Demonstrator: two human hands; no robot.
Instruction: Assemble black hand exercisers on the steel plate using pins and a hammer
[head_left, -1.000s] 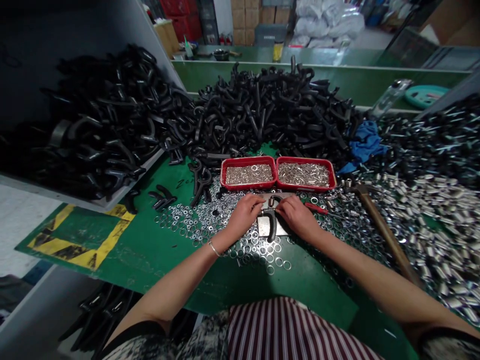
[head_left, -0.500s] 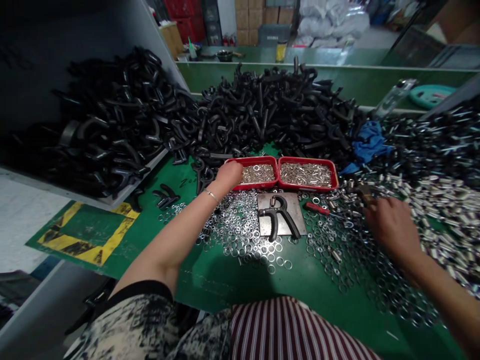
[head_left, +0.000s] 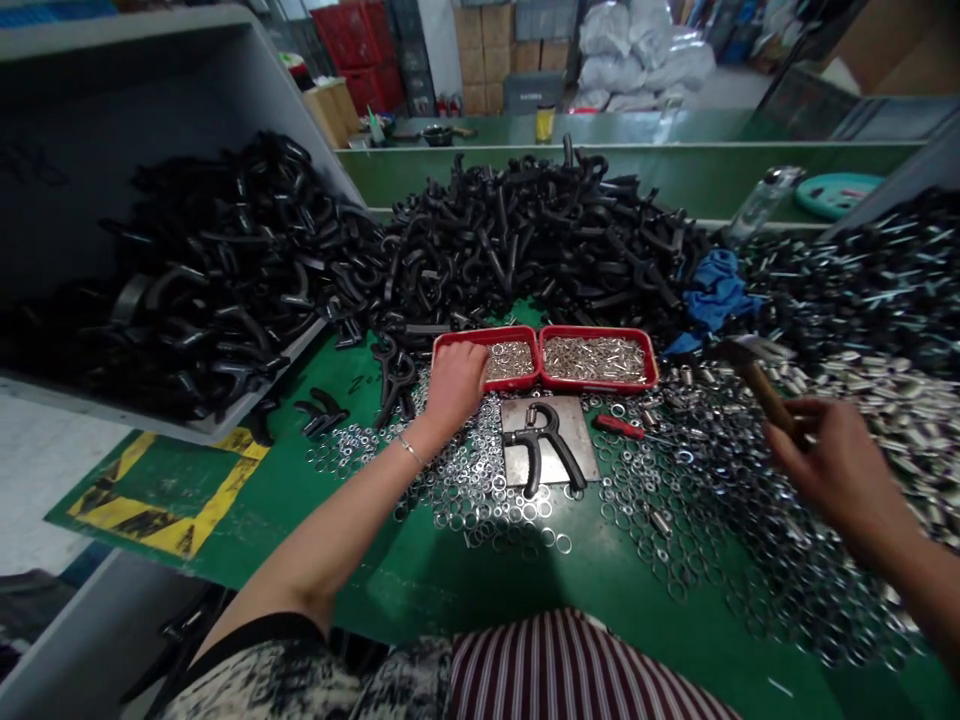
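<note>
My left hand (head_left: 457, 380) is at the left red tray (head_left: 537, 362), its fingers curled and pressed together over the small metal parts; whatever is between the fingertips is hidden. The right hand (head_left: 847, 470) is closed around the wooden handle of a hammer (head_left: 766, 392), whose head points away to the left above the loose metal parts. Between the hands, a black hand grip strengthener (head_left: 553, 450) lies on a square metal plate (head_left: 517, 468), untouched. Small pins (head_left: 596, 358) fill the right red tray (head_left: 655, 372).
Black handles (head_left: 510, 230) are heaped at the back and in a tilted grey bin (head_left: 262, 70) at left. Metal rings (head_left: 480, 510) surround the plate. A red-handled screwdriver (head_left: 619, 427), blue cloth (head_left: 716, 290) and silver cylinders (head_left: 885, 410) lie to the right.
My right hand has lifted the hammer from among the metal parts and drawn it nearer to me. My left hand stays at the left red tray. The view has shifted slightly.
</note>
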